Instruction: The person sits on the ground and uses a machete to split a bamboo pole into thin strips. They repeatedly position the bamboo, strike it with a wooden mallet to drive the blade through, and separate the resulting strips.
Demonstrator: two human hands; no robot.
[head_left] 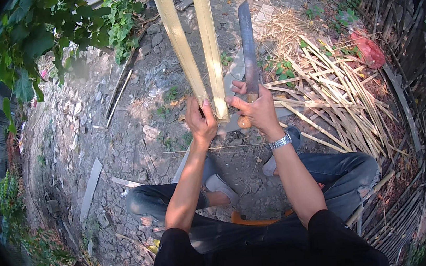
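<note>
My left hand [201,121] is closed around the near end of a long split bamboo strip [178,37], which runs up and away past the top edge. Beside it a second bamboo strip [208,44] stands nearly parallel, a narrow gap between the two. Its lower end lies between my hands, close to the thumb of my right hand. My right hand [258,108] grips a machete [247,45] by its wooden handle, the dark blade pointing up and away. The handle's rounded butt shows below the palm. Some fingers of each hand are hidden.
A heap of thin split bamboo sticks [338,100] lies on the ground at the right, with a red plastic bag [368,48] behind it. Poles and sticks line the right rim. Leafy branches [36,35] hang at the upper left. A flat strip [91,189] rests on the cracked soil.
</note>
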